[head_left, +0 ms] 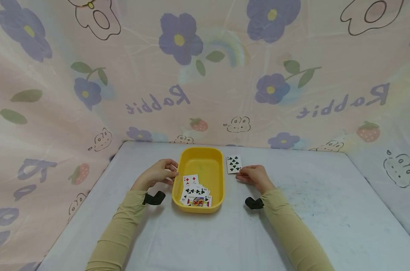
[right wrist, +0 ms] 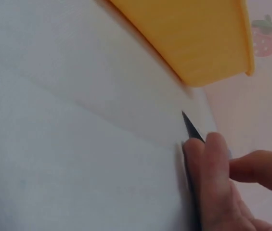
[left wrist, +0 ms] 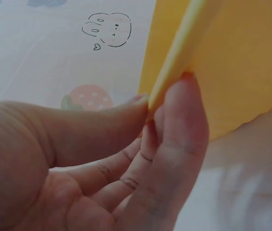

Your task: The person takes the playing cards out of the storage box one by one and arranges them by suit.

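Observation:
A yellow tray (head_left: 200,161) stands on the table (head_left: 320,210) and holds several playing cards (head_left: 195,192) face up at its near end. My left hand (head_left: 159,172) grips the tray's left rim (left wrist: 174,62), thumb on one side and fingers curled on the other. To the right of the tray lies a stack of cards (head_left: 233,164) with a clubs card on top. My right hand (head_left: 253,175) pinches the near edge of that stack (right wrist: 189,127) between fingertips (right wrist: 213,159) and thumb.
The table is covered in pale cloth, and a pink sheet with purple flowers and rabbit prints (head_left: 205,75) walls it in at the back and on both sides. Black wrist-camera mounts (head_left: 154,198) sit on both sleeves.

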`<state>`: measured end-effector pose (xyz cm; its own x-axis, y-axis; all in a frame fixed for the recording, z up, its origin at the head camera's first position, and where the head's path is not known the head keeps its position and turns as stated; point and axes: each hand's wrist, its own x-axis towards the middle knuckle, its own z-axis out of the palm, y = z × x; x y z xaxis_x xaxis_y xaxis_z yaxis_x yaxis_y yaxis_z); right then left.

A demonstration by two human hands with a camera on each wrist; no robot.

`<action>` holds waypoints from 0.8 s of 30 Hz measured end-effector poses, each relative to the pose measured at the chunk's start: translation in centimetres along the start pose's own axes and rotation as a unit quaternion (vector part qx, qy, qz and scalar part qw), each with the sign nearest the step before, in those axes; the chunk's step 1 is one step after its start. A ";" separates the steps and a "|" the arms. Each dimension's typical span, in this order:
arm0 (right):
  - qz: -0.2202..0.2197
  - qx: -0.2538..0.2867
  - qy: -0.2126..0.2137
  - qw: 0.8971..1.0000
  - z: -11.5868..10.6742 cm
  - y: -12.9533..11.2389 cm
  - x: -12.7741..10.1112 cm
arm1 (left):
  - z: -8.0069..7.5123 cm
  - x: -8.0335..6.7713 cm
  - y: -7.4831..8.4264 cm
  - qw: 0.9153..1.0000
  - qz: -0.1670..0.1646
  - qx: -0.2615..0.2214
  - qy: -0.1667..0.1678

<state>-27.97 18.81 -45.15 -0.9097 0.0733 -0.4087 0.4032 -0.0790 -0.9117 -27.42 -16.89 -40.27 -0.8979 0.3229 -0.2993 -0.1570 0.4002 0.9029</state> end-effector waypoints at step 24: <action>-0.079 -0.073 0.002 0.994 1.0 -1.7 -1.0 | -0.1 0.0 -0.2 1.000 0.007 0.007 -0.007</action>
<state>-27.82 17.85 -43.17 -0.9624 0.0768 -0.2607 0.2665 0.0791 -0.9606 -27.47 -17.06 -40.42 -0.8938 0.3413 -0.2910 -0.1383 0.4073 0.9027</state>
